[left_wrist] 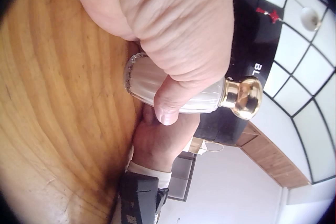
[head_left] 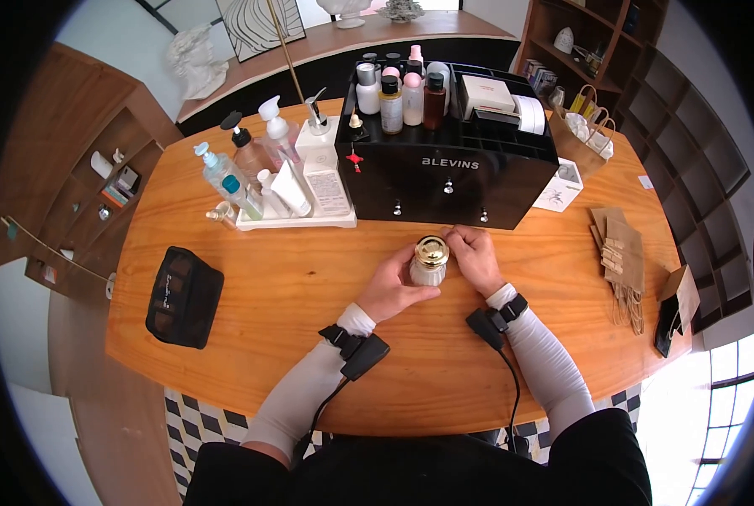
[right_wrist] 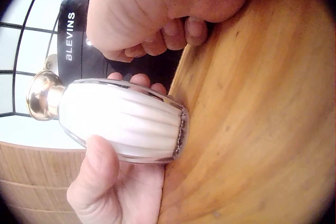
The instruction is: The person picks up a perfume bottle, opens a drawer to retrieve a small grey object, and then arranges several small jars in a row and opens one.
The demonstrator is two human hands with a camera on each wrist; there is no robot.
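Note:
A ribbed glass bottle with a white body and a round gold cap (head_left: 432,251) stands upright on the wooden table. My left hand (head_left: 391,282) grips it from the left, thumb across the near side and fingers round the far side. In the right wrist view the bottle (right_wrist: 123,119) shows its clear base close to the wood. My right hand (head_left: 475,257) rests on the table just right of the bottle. Its fingers (right_wrist: 173,34) are curled in toward the palm, and nothing shows in them. The left wrist view has the left thumb (left_wrist: 170,100) lying against the glass.
Behind the hands stands a black drawer box (head_left: 444,185) topped with several bottles. A white tray (head_left: 297,223) of pump bottles and tubes is at its left. A black mesh pouch (head_left: 185,297) lies far left, brown paper bags (head_left: 625,253) at right.

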